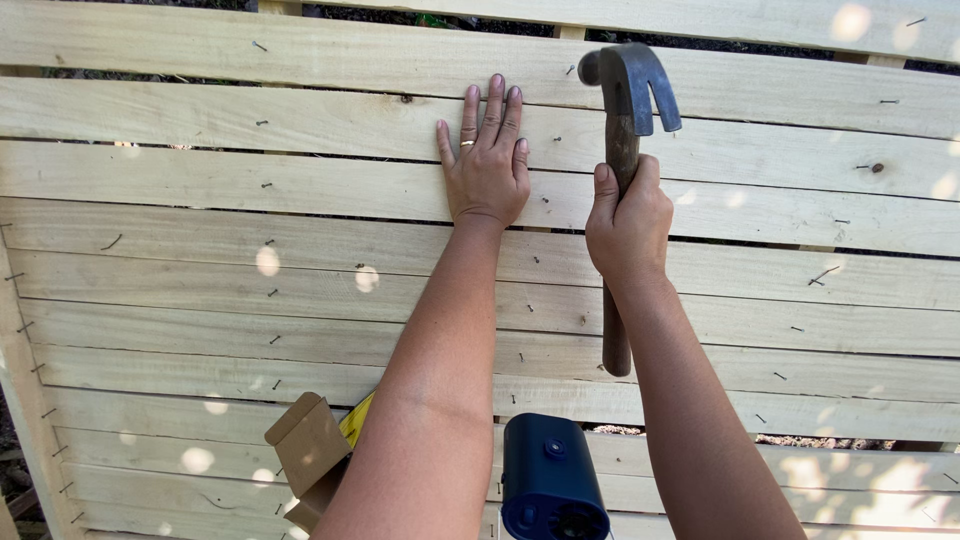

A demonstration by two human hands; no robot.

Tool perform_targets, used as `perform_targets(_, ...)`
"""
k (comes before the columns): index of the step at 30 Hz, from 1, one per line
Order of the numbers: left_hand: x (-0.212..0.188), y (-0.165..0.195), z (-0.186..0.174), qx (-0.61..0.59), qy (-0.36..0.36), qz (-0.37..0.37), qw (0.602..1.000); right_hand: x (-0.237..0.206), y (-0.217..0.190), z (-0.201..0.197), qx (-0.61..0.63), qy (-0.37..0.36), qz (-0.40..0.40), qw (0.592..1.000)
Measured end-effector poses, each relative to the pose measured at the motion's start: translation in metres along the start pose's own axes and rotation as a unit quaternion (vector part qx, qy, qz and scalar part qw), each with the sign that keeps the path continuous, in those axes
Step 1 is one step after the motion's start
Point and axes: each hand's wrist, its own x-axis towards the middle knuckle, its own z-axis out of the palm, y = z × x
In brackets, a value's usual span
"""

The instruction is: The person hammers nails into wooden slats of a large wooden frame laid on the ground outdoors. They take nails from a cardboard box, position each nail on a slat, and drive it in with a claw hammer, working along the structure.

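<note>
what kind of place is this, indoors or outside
Most likely outdoors, at a yard or open-air woodworking spot. Dappled sunlight falls on a panel of pale wooden slats studded with nails, dark ground shows through the gaps, and the right hand grips a claw hammer while the left hand lies flat on a slat.

Pale, matt, rough-sawn wood slats (250, 190); hammer (622, 150) with dark dull metal head, worn wooden handle; glossy blue plastic case (552, 478); brown cardboard box (308, 445).

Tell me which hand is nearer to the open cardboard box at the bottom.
Left. The left hand lies flat on the slats, up and right of the cardboard box. The right hand, gripping the hammer, is farther right.
</note>
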Motion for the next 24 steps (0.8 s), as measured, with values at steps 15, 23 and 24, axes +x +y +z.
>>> perform_targets(15,-0.002,0.007,0.002,-0.017,-0.005,0.0,1.0,0.006,-0.004,-0.003,0.018,0.04,-0.05,0.998)
perform_targets(23,-0.002,0.008,0.001,-0.01,0.005,0.002,1.0,0.009,-0.014,0.004,0.035,0.049,-0.018,0.998)
perform_targets(24,-0.002,0.008,0.0,-0.01,-0.003,0.0,1.0,0.011,-0.014,0.004,0.011,0.04,-0.024,0.999)
